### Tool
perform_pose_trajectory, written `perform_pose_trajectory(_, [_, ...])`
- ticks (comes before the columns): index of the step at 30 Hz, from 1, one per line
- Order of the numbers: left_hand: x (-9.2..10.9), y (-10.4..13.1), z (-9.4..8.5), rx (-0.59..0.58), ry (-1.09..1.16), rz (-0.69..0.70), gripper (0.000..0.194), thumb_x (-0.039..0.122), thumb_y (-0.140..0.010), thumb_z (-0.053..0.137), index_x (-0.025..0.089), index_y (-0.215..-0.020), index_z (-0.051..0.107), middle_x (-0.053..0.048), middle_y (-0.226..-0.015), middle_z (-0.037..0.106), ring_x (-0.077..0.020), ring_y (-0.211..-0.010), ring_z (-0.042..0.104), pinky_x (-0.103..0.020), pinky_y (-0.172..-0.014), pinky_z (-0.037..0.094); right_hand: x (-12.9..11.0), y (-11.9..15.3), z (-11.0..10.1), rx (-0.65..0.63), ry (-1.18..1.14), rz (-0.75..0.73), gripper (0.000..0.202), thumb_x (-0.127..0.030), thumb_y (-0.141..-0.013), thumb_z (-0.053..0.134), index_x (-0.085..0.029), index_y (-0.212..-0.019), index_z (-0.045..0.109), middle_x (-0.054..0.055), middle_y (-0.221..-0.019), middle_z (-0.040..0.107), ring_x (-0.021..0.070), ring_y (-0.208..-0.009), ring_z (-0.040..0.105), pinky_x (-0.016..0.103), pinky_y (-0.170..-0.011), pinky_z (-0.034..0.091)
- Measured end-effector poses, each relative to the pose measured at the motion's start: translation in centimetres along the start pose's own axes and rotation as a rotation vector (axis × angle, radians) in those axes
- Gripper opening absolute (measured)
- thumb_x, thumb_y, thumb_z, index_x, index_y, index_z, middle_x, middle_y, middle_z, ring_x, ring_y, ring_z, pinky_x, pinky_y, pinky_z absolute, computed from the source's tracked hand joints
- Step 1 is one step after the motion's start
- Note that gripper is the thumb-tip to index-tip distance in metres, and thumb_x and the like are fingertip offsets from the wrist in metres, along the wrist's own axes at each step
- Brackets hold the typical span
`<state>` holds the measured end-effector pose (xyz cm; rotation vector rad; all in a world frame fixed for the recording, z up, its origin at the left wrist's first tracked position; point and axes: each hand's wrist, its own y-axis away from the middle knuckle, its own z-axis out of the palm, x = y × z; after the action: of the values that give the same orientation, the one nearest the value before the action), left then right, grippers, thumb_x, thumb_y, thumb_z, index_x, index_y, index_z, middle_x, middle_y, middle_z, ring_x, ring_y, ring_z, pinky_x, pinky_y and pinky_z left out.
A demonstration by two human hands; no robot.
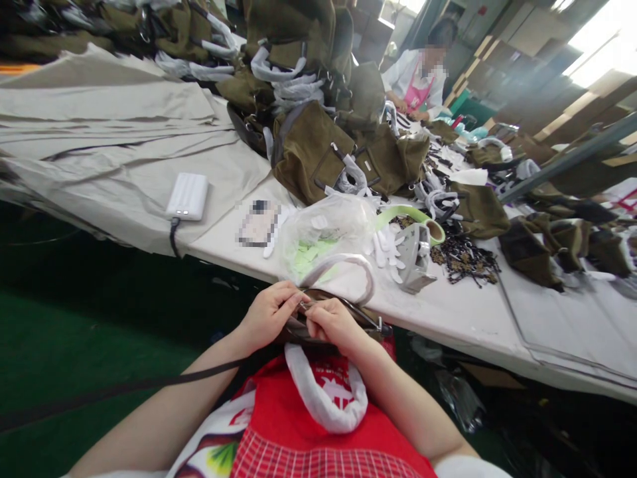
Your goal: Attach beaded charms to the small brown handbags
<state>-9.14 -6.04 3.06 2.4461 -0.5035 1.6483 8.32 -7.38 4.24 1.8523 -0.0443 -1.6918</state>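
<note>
I have the left hand [271,313] and right hand [334,323] pinched on the bag [364,318] at its mouth, before the table [448,309]; the gripped detail looks unclear; I'd brace with one, work gently with the other.

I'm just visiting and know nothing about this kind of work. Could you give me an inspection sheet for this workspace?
Surface: pale table, with layered pale cloth on the left.
Work in hand: brown bag, open at the top, with white-wrapped handles.
Clutter: piled olive bags, clear plastic bag with green pieces inside, green roll, heap of small dark parts.
Hands: left hand and right hand close together, fingers closed at the bag's opening.
Cables: black cable from white box, hanging over the table edge.
Surroundings: co-worker in a pink apron, stacked boxes, green floor.
</note>
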Motion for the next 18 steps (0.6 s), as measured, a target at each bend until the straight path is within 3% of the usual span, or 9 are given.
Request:
perform_pose_trajectory(9, [-0.24, 0.07, -0.02, -0.018, -0.003, 0.027, 0.031, 0.03, -0.096, 0.044, 0.019, -0.089, 0.072, -0.002, -0.082, 0.063, -0.0144, -0.079, 0.06, -0.024, -0.074, 0.046, -0.39, 0.18, 0.11, -0.002, -0.033, -0.037, 0.031, -0.025, -0.073, 0.046, -0.017, -0.044, 0.055, -0.004, -0.033, 0.04, 0.0058, -0.031, 0.029, 0.02, -0.035, 0.019])
perform_pose_trajectory(18, [0.44, 0.01, 0.05, 0.003, -0.104, 0.046, 0.033, 0.03, -0.096, 0.042, 0.019, -0.087, 0.071, -0.004, -0.083, 0.064, -0.016, -0.08, 0.06, -0.026, -0.075, 0.047, -0.79, -0.15, 0.42, 0.023, -0.028, 0.043, 0.034, -0.022, -0.077, 0.045, -0.017, -0.044, 0.053, -0.004, -0.032, 0.039, 0.006, -0.031, 0.028, 0.02, -0.037, 0.02])
